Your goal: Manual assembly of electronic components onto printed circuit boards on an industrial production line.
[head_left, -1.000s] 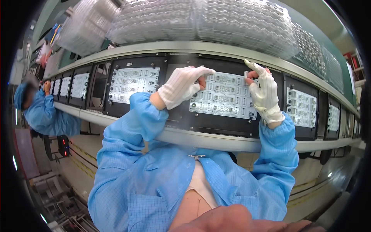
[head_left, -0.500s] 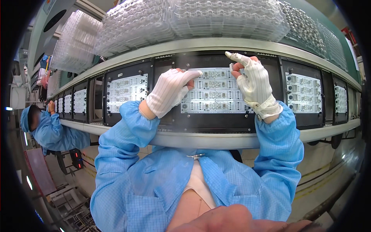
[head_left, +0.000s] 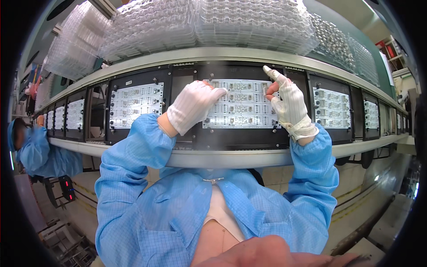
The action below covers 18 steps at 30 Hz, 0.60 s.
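Observation:
A panel of white circuit boards (head_left: pixel 240 109), stacked in several rows, lies in a black carrier frame (head_left: pixel 240 139) in front of me. My left hand (head_left: pixel 195 106), in a white striped glove, rests over the panel's upper left end with its fingers bent and pressed together. Whatever its fingertips may hold is hidden. At the panel's right end is my right hand (head_left: pixel 290 103), gloved with some bare fingers. Its index finger stretches up and away, while the other fingertips bend in near the right edge of the upper rows. I see nothing held in it.
Similar frames with board panels stand on the line to the left (head_left: pixel 135 107) and right (head_left: pixel 331 109). Behind the rail (head_left: pixel 249 54), clear plastic trays (head_left: pixel 253 26) are piled high. A co-worker in a blue sleeve (head_left: pixel 35 147) sits at the far left.
Both hands have come slightly down the panel, from the top row toward the second. The whole view has shifted a little, with the neighbouring frames now farther left.

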Tool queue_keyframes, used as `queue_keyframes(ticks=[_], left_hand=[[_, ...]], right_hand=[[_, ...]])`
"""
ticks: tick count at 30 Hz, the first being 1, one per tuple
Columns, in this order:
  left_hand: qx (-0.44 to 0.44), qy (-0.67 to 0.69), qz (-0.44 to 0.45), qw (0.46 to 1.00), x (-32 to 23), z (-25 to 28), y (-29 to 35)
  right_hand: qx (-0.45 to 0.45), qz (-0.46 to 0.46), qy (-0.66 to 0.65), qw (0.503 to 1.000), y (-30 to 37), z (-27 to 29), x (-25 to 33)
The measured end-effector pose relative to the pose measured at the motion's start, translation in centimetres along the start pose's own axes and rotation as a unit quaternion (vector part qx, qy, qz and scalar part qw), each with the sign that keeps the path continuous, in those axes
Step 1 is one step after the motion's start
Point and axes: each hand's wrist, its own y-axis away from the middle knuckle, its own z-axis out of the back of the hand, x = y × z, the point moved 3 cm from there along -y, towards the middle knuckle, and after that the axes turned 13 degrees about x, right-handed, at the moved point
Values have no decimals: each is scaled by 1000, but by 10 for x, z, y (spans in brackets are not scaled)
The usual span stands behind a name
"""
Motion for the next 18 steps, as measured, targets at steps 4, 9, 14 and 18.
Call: queue_keyframes(ticks=[4, 9, 14, 18], left_hand=[[-35, 55, 34, 997, 4, 12, 3], [-94, 59, 56, 992, 10, 29, 16], [-101, 56, 66, 991, 11, 28, 31], [-76, 85, 49, 992, 7, 30, 36]], right_hand=[[46, 25, 84, 995, 0, -11, 3], [49, 66, 133, 988, 0, -11, 5], [79, 50, 164, 982, 5, -4, -4], [83, 68, 175, 979, 2, -2, 2]])
